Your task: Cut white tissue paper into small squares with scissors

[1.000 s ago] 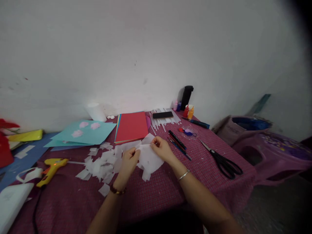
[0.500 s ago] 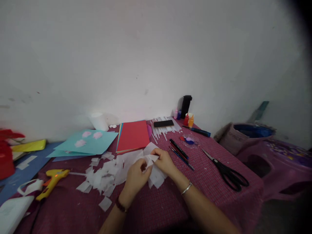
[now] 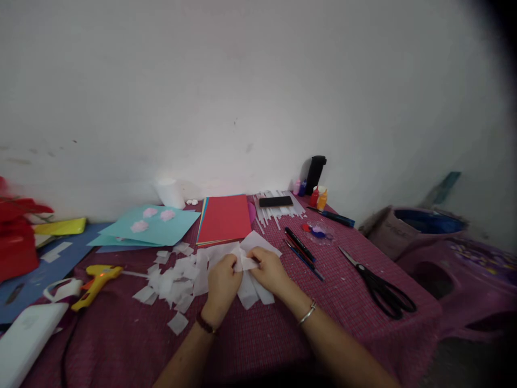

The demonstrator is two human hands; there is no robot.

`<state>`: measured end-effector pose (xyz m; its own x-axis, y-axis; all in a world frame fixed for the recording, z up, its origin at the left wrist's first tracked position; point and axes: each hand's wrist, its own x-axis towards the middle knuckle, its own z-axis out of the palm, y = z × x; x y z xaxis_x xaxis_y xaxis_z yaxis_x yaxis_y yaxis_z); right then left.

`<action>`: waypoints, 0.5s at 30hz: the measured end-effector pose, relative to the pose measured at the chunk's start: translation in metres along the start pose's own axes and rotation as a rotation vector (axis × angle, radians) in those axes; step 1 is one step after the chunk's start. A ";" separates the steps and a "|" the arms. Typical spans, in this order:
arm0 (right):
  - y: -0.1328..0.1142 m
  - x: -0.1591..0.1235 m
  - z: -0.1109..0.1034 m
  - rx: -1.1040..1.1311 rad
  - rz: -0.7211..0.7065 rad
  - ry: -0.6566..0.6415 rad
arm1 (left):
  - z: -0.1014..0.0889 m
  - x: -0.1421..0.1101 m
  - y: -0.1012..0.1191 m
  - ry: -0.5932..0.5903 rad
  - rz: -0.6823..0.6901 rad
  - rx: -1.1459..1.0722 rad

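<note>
Both hands meet over thin white tissue paper on the table's checked cloth. My left hand (image 3: 224, 277) is closed, thumb and fingers pinching a piece of white tissue paper (image 3: 239, 261). From the other side my right hand (image 3: 269, 269) grips the same paper between thumb and bent fingers. Larger white sheets (image 3: 254, 291) lie under and around the hands. To the left spreads a loose heap of small cut tissue squares (image 3: 173, 281), with one square (image 3: 178, 323) apart near the front. How the paper is folded between the fingertips is partly hidden.
A yellow glue gun (image 3: 99, 279) lies left, a white power bank-like block (image 3: 30, 339) in front of it. Behind are turquoise paper (image 3: 177, 225), red sheets (image 3: 224, 218) and a phone (image 3: 276, 201). Pens (image 3: 299, 243) and black scissors (image 3: 375, 283) lie right.
The hands have come closer together, and both now pinch the paper at the middle. The right hand has turned lower. The whole view has shifted slightly.
</note>
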<state>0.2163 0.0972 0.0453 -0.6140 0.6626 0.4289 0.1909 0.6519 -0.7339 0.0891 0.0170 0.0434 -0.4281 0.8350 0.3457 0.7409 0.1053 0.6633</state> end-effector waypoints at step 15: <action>0.016 0.009 0.005 0.393 0.257 0.112 | 0.000 0.006 -0.001 -0.046 -0.113 -0.344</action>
<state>0.2103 0.1116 0.0350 -0.4947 0.8336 0.2458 0.0089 0.2877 -0.9577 0.0856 0.0223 0.0444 -0.4679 0.8527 0.2322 0.4695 0.0172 0.8827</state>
